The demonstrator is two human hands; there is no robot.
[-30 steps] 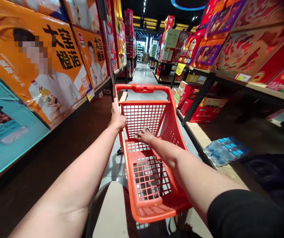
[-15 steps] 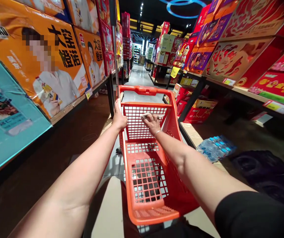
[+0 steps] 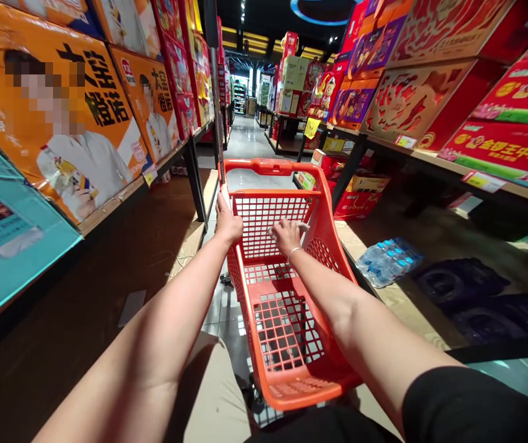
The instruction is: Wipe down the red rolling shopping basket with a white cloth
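Observation:
A red shopping cart [image 3: 292, 397] stands in front of me, its basket showing only bare grid walls and floor. My left hand [image 3: 228, 220] is closed round the cart's left rim, close to a thin upright metal pole [image 3: 217, 111]. Over the basket, near the far grid panel, my right hand [image 3: 286, 237] has its fingers wrapped round a small pale, cloth-like thing [image 3: 304, 226] whose ends stick out on both sides. A band circles my right wrist.
Shelves with orange cartons [image 3: 56, 123] and a teal box [image 3: 10, 240] line the left. On the right are red gift boxes [image 3: 506, 151] above a pack of water bottles [image 3: 388, 261]. A tiled aisle [image 3: 244, 138] runs ahead between them.
The shelves on both sides have shifted left in view, and the cart's near end has swung slightly right. My right hand sits slightly lower, still holding the pale thing.

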